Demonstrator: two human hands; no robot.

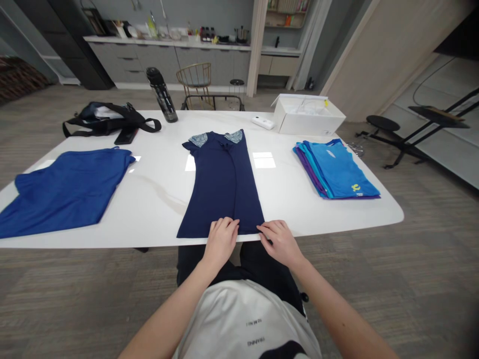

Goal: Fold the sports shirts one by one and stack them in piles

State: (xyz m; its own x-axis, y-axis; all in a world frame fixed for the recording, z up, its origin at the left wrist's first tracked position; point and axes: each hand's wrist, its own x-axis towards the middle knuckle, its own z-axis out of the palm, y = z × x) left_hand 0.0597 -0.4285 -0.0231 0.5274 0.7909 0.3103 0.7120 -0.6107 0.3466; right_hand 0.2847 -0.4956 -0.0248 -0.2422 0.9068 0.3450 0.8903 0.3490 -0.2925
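A navy T-shirt (228, 184) with patterned pale grey-blue shoulder patches lies in front of me, its collar end away from me. Its right side is folded over, with a lengthwise edge running down the middle. My left hand (223, 240) is closed at the bottom hem near that edge, fingers bent over the cloth. At the hem's right corner, my right hand (280, 242) pinches the fabric between thumb and fingers. The hem lies close to the table's front edge.
The white table (157, 199) also holds a spread blue garment (71, 192) at left and a stack of folded shirts (337, 169) at right. Further back are a black bag (108, 119), phone (126, 136), dark bottle (162, 94), white remote (263, 122) and white box (309, 117).
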